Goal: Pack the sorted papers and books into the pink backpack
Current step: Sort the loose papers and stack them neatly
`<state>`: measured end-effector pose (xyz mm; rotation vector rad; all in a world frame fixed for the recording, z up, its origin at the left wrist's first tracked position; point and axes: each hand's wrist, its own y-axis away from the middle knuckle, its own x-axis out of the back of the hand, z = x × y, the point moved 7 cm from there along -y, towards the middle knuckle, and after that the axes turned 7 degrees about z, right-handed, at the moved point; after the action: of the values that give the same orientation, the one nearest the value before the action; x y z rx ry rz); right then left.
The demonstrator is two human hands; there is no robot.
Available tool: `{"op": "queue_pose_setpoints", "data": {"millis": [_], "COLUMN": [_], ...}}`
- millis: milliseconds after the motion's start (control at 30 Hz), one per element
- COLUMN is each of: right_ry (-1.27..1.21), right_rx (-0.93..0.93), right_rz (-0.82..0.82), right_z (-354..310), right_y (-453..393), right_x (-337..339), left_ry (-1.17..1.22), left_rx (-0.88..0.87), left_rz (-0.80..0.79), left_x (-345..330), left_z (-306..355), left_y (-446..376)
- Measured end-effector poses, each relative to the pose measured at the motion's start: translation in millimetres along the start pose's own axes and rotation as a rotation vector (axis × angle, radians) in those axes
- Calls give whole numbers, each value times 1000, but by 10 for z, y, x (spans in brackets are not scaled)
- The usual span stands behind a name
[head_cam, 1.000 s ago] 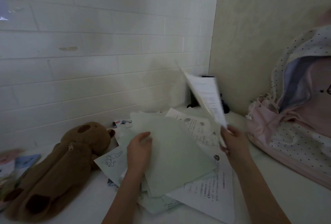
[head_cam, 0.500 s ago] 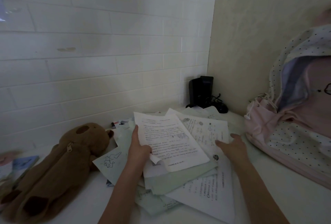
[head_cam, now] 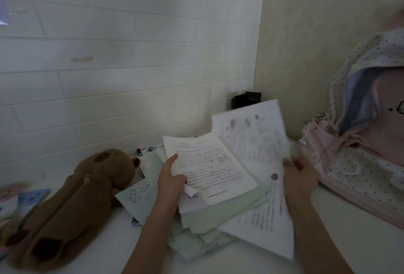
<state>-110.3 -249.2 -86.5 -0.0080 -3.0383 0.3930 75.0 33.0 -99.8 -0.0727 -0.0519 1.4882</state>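
A loose pile of papers (head_cam: 220, 214) lies on the white table, white printed sheets over pale green ones. My left hand (head_cam: 172, 179) grips the left edge of a small stack whose top sheet is a printed worksheet (head_cam: 209, 164). My right hand (head_cam: 299, 175) holds the lower right edge of another white sheet (head_cam: 251, 133), which is lifted and blurred, tilted up toward the wall. The pink backpack (head_cam: 367, 142) with a dotted white flap stands open at the right, just beyond my right hand.
A brown plush bear pencil case (head_cam: 72, 203) lies left of the pile. Colourful books (head_cam: 19, 206) sit at the far left edge. A black device (head_cam: 244, 99) stands in the wall corner behind the lifted sheet. The tiled wall is close behind.
A sheet from my right hand came down on the stack under my left hand. My right hand then reached to the pile's right side and lifted another white sheet.
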Motion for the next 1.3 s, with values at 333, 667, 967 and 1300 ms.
{"op": "queue_pose_setpoints", "data": {"millis": [333, 667, 967, 1300], "right_ry": [-290, -151, -1072, 25], "right_rx": [0, -448, -522, -167], "right_rz": [-304, -549, -280, -989], "right_z": [-61, 408, -3, -58], "right_y": [124, 196, 139, 837], "right_x": [-244, -448, -336, -662], "left_ry": [-73, -89, -152, 130], "left_rx": [-14, 13, 14, 256], "left_rz": [54, 4, -29, -106], "left_x": [47, -24, -59, -56], "left_z": [-27, -74, -44, 29], "left_y": [-62, -72, -32, 52]}}
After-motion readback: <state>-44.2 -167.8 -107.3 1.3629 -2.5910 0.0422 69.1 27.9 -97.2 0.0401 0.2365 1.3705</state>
